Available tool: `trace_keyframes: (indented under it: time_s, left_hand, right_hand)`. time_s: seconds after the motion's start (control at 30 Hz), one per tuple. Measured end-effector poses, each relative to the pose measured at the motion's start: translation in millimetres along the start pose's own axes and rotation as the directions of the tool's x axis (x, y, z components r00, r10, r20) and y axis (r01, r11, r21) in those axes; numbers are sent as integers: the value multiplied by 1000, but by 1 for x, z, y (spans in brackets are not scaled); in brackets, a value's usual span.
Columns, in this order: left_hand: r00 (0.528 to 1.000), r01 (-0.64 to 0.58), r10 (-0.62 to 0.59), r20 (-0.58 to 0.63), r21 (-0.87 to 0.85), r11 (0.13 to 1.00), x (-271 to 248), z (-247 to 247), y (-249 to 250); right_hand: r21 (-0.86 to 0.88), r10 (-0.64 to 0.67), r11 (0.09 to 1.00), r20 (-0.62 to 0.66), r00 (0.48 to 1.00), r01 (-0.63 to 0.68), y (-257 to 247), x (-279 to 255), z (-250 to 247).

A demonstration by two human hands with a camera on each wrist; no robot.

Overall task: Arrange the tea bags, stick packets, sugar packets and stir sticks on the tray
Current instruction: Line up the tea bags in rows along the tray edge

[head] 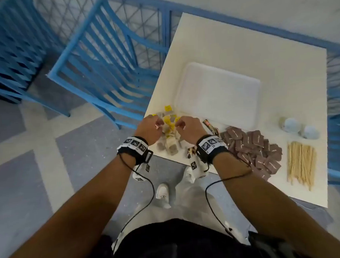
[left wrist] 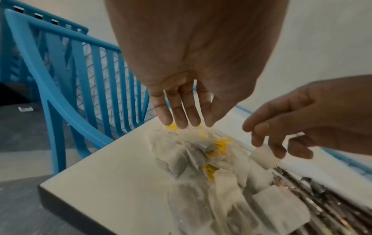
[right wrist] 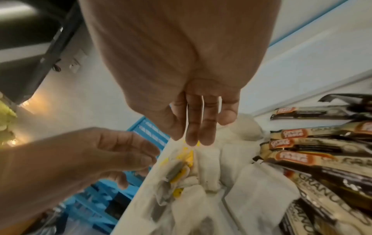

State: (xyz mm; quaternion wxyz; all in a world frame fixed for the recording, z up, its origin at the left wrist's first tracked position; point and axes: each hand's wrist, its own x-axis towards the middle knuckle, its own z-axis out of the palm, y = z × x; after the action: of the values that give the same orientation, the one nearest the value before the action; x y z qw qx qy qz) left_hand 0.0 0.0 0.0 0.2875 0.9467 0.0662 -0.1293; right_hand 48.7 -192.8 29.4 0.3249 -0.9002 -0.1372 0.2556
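Observation:
A heap of white tea bags with yellow tags lies at the table's near left corner, just left of the bare white tray. Both hands hover over this heap. My left hand reaches down with straight fingers whose tips touch the top tea bags. My right hand pinches a tea bag at its fingertips, close to a yellow tag. Stick packets lie by my right wrist. Further right are brown sugar packets and wooden stir sticks.
Two pale round objects sit right of the tray. The cream table stands against a blue railing, and blue chairs stand to its left. The tea bags lie close to the table's near edge.

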Motion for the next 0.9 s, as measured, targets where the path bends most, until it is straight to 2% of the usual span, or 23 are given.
trace_keyframes:
  time_s: [0.03,0.1,0.2,0.27,0.33,0.43,0.53,0.67,0.77,0.9]
  left_hand:
    - [1000,-11,11,2,62,998,7,4,-2]
    - [997,35,-44,56,157,987,17,8,-2]
    - [991,48,-76,109,236,970,23,11,5]
    - [995,31,-55,82,275,961,22,7,13]
    - [995,41,-63,74,268,963,22,5,16]
    - [998,28,-45,53,281,959,24,7,16]
    - [998,38,-49,39,250,968,24,7,14]
    - [998,69,-68,-16,80,994,29,0,11]
    - [996,84,-83,30,-50,995,35,-9,12]
    - [992,114,-97,80,-245,963,50,-21,7]
  right_hand:
    - [-1,3,1000,3,1000,-3,0,7,1]
    - [-58,16,998,10,1000,-16,-3,17,2]
    - [-234,19,972,34,999,-11,-6,26,12]
    - [-337,-2,941,48,999,18,0,31,19]
    - [-342,-12,939,69,998,35,4,33,24]
    - [-267,-17,963,74,997,36,10,34,25]
    - [-103,-14,995,23,1000,16,18,35,25]
    - [116,62,992,-53,997,-55,21,35,11]
    - [228,109,969,-56,992,-94,22,34,-3]
    - [271,146,956,-112,983,-111,26,31,-18]
